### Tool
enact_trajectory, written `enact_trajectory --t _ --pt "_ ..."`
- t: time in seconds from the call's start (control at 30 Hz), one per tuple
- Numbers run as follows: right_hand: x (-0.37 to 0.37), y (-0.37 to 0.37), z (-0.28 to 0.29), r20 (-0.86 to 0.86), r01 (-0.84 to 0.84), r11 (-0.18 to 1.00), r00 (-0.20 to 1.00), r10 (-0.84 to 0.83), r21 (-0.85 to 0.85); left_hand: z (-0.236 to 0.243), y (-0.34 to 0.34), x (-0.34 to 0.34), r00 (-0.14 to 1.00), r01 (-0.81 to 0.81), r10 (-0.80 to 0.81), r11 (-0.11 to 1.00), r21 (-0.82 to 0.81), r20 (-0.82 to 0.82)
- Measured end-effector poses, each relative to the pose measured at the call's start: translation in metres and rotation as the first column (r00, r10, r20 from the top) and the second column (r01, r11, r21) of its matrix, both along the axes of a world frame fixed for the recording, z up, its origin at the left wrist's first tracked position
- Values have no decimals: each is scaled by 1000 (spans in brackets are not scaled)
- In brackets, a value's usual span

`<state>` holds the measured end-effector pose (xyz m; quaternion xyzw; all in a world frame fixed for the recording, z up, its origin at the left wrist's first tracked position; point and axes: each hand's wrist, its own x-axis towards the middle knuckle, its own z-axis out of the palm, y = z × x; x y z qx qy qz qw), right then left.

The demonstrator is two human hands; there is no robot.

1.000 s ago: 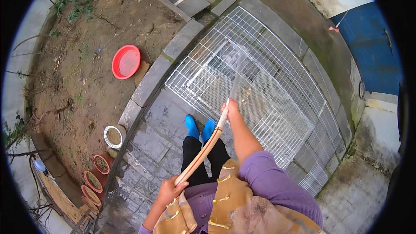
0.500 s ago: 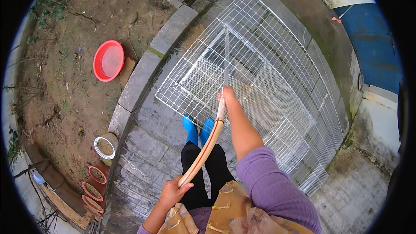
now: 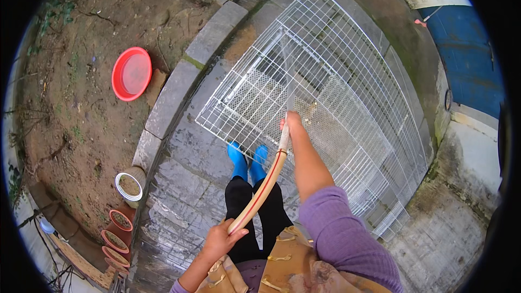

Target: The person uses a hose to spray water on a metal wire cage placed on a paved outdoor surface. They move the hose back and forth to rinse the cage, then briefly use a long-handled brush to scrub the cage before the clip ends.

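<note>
Compared with a second ago, the view has shifted so that the wire cage panels (image 3: 325, 103) now fill more of the upper middle, and the red basin (image 3: 132, 74) sits farther from the left rim. Largest item: the white wire cage panels, a flattened stack of grid sections with both coarse and fine mesh, lie tilted across the wet stone paving (image 3: 184, 195), their near corner just above the blue boots (image 3: 247, 160). A curved stone kerb (image 3: 179, 84) separates the paving from bare soil at the left. A blue sheet (image 3: 467, 59) lies at the upper right edge. The red basin rests on the soil, well apart from the cage. Next in size, the hose (image 3: 263, 187) is a pale translucent tube with a red stripe, running diagonally from the lower middle up to the cage's near edge; a thin stream of water leaves its tip toward the mesh. The right hand (image 3: 290, 125) is wrapped around the hose tip, fingers closed on it. The left hand (image 3: 220, 239) grips the lower hose, fingers curled around it, thumb on top. Small pots (image 3: 129, 185) line the lower left edge of the soil.
</note>
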<state>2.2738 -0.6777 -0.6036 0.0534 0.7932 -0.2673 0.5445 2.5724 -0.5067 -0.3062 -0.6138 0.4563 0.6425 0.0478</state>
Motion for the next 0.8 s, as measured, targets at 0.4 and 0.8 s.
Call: enact_trajectory --t 0.4,0.8 --pt "-57 75 2 -90 130 990 988 -124 57 0 -3 -9 990 113 -117 992 -58 -77" --pt "-76 99 -2 -158 244 960 962 -223 135 -9 -1 -14 984 171 -175 982 -77 -42"
